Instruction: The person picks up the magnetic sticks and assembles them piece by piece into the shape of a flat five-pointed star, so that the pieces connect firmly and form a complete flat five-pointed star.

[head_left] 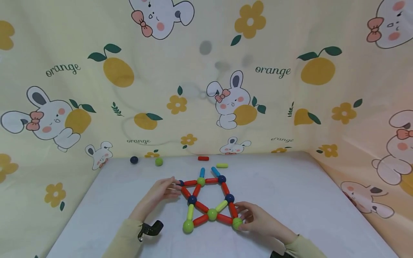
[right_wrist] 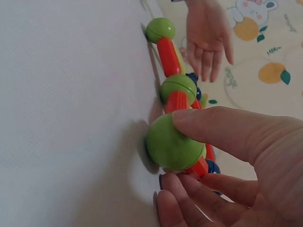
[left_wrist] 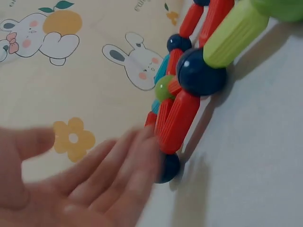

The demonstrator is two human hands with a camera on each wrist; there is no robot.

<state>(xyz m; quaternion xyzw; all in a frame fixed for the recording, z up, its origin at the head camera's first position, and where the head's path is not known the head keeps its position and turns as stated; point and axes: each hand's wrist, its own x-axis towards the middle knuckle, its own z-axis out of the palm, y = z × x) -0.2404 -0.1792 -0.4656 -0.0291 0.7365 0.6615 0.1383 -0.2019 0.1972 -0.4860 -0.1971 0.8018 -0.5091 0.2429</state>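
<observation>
A flat frame of red and yellow-green rods [head_left: 221, 206] joined by green and dark blue balls lies on the white table, with two blue rods [head_left: 215, 171] jutting from its far side. My right hand [head_left: 259, 220] pinches the green ball [right_wrist: 173, 142] at the near right corner, thumb on top and fingers curled beside it. At the left corner, my left hand [head_left: 161, 191] has its fingers extended against or just beside a dark blue ball [left_wrist: 169, 169]; contact is blurred. Another green ball [head_left: 188, 226] forms the near left corner.
Along the far table edge lie a loose dark blue ball [head_left: 134, 160], a green ball [head_left: 159, 162], a red rod [head_left: 203, 158] and a yellow-green rod [head_left: 222, 165]. Behind them hangs a printed cloth [head_left: 193, 64] with rabbits and oranges.
</observation>
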